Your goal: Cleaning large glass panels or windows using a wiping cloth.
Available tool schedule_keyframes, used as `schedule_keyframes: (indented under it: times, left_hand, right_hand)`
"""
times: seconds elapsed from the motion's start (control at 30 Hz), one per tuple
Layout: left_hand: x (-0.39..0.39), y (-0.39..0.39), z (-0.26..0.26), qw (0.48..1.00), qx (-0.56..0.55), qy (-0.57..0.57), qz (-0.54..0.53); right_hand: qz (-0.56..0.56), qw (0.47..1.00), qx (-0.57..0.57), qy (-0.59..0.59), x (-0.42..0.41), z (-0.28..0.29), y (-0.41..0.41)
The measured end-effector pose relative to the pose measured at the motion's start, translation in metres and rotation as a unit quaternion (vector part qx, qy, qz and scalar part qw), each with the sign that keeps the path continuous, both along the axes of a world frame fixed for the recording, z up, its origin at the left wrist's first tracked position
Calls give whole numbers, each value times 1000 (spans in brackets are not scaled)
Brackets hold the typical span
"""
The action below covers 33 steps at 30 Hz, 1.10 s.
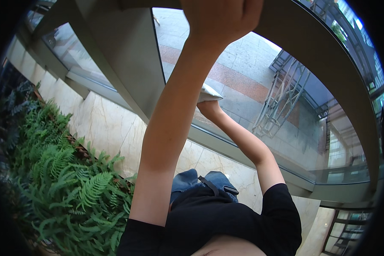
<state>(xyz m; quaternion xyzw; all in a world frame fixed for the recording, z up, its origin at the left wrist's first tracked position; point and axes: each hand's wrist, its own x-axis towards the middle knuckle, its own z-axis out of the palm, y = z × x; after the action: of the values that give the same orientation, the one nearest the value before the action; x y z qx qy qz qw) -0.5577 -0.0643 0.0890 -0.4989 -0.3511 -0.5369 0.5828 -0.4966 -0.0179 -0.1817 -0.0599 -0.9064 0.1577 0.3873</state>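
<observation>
My left hand (pixel 222 19) is raised high at the top edge of the view, in front of the grey frame (pixel 284 28) of a large window. Its fingers are bent out of sight, so whatever it may hold does not show. Below it, partly hidden behind my left forearm, my right hand (pixel 208 108) grips a folded white cloth (pixel 211 92). The cloth is before the window glass (pixel 236 92); whether it touches the pane is unclear.
Green ferns (pixel 73 182) grow along the left side. Pale veined marble (pixel 105 124) runs between them and the window. A broad grey post (pixel 121 48) divides the panes. Beyond the glass, a metal truss (pixel 278 96) stands on paving.
</observation>
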Motion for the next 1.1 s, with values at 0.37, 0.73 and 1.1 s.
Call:
schedule_keyframes:
  times: [0.37,0.73,1.1]
  left_hand:
    - [-3,1,1,998,68,10,-10]
    - [1,2,-1,998,57,3,-15]
    - [7,-3,-3,999,17,-15,-23]
  right_hand:
    - [109,956,-100,-253,48,-78,17]
    - [82,969,232,14,19,77,-24]
    - [-3,960,98,-263,101,-67,33]
